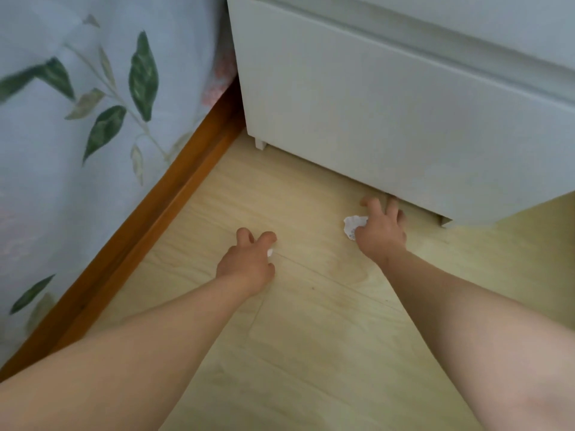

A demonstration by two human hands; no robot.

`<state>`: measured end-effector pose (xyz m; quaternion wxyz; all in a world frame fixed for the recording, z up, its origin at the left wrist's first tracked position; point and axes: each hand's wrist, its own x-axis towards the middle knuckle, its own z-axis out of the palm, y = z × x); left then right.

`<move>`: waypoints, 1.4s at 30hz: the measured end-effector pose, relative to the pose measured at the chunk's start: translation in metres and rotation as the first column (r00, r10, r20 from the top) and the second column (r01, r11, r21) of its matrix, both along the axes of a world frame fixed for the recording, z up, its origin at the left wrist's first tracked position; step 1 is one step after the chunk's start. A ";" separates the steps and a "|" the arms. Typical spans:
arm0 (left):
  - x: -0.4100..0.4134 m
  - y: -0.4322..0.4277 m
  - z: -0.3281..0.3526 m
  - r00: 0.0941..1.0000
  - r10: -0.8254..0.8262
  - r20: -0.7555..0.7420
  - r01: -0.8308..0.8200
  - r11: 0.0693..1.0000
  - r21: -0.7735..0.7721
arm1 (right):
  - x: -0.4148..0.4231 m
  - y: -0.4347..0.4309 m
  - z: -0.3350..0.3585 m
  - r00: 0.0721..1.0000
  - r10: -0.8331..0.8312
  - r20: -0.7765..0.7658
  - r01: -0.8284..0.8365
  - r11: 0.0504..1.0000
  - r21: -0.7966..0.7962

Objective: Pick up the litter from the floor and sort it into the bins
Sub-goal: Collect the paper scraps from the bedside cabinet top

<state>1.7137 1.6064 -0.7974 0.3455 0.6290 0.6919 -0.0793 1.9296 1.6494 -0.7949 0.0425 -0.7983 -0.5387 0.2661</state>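
While the left hand (245, 262) curls round a small white scrap (270, 252) low over the floor (311, 309), the right hand (381, 233) spreads its fingers at the white cabinet (389, 119) base on the far right. Crumpled paper (354, 226) lies at its palm, and I cannot tell whether it is gripped.

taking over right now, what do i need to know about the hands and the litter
Left hand: low over the floor, fingers curled, small white scrap showing under it; grip unclear.
Right hand: fingers spread at the cabinet bottom edge, crumpled paper against its thumb side; grip unclear.
Done: nothing visibly sorted; no bins in view.
Left: lift both pieces, bin them.
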 end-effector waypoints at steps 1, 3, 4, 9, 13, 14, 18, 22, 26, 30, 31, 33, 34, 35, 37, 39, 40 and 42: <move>-0.001 -0.002 -0.002 1.000 0.008 -0.007 -0.008 1.000 0.006 | 0.000 0.001 -0.002 1.000 0.031 0.003 -0.031 0.999 -0.042; -0.003 -0.005 -0.004 1.000 0.021 -0.015 -0.020 0.999 0.034 | 0.000 0.000 -0.004 0.990 0.120 0.069 -0.112 0.988 -0.106; -0.003 -0.007 -0.006 1.000 0.024 -0.011 -0.023 0.999 0.042 | -0.001 -0.002 -0.005 0.981 0.159 0.107 -0.146 0.982 -0.121; -0.006 -0.010 -0.008 0.999 0.032 0.037 -0.032 0.999 -0.016 | -0.023 -0.027 -0.010 0.984 0.137 0.115 -0.130 0.989 -0.067; -0.022 -0.012 0.000 0.987 0.113 0.112 -0.107 0.993 -0.052 | -0.054 -0.053 -0.009 0.993 0.015 -0.115 -0.023 0.997 -0.071; -0.027 -0.013 0.005 0.983 0.130 0.131 -0.125 0.991 -0.043 | -0.062 -0.057 -0.005 0.983 -0.019 -0.182 0.008 0.998 -0.061; -0.048 -0.027 0.048 0.959 0.199 0.200 -0.205 0.979 0.011 | -0.099 -0.064 0.028 0.937 -0.105 -0.333 0.083 0.993 -0.080; -0.074 -0.051 0.115 0.928 0.299 0.223 -0.316 0.948 0.044 | -0.137 -0.078 0.104 0.861 -0.213 -0.461 0.176 0.977 -0.123; -0.095 -0.074 0.201 0.887 0.399 0.231 -0.419 0.907 0.042 | -0.165 -0.089 0.202 0.831 -0.252 -0.496 0.189 0.966 -0.174; -0.106 -0.088 0.300 0.800 0.554 0.230 -0.568 0.823 -0.004 | -0.183 -0.102 0.297 0.834 -0.116 -0.540 0.065 0.992 -0.112; -0.108 -0.092 0.328 0.760 0.597 0.258 -0.613 0.790 -0.022 | -0.186 -0.105 0.323 0.830 -0.086 -0.551 0.032 0.994 -0.107; -0.111 -0.098 0.373 0.668 0.668 0.328 -0.691 0.721 -0.061 | -0.191 -0.109 0.364 0.830 -0.051 -0.556 -0.018 0.993 -0.118; -0.112 -0.101 0.398 0.623 0.696 0.356 -0.724 0.686 -0.074 | -0.195 -0.110 0.388 0.823 -0.053 -0.565 -0.019 0.992 -0.121; -0.114 -0.104 0.420 0.583 0.717 0.383 -0.750 0.656 -0.087 | -0.197 -0.112 0.410 0.813 -0.057 -0.580 -0.013 0.993 -0.117; -0.117 -0.111 0.471 0.512 0.748 0.422 -0.791 0.602 -0.108 | -0.201 -0.115 0.459 0.803 -0.084 -0.590 0.015 0.992 -0.122; -0.121 -0.113 0.516 0.454 0.766 0.456 -0.818 0.561 -0.127 | -0.204 -0.115 0.504 0.776 -0.119 -0.620 0.062 0.992 -0.113; -0.124 -0.113 0.535 0.422 0.772 0.475 -0.831 0.539 -0.136 | -0.205 -0.114 0.524 0.765 -0.117 -0.634 0.070 0.993 -0.099; -0.131 -0.113 0.584 0.347 0.773 0.530 -0.865 0.482 -0.137 | -0.211 -0.109 0.570 0.750 -0.090 -0.655 0.062 0.996 -0.066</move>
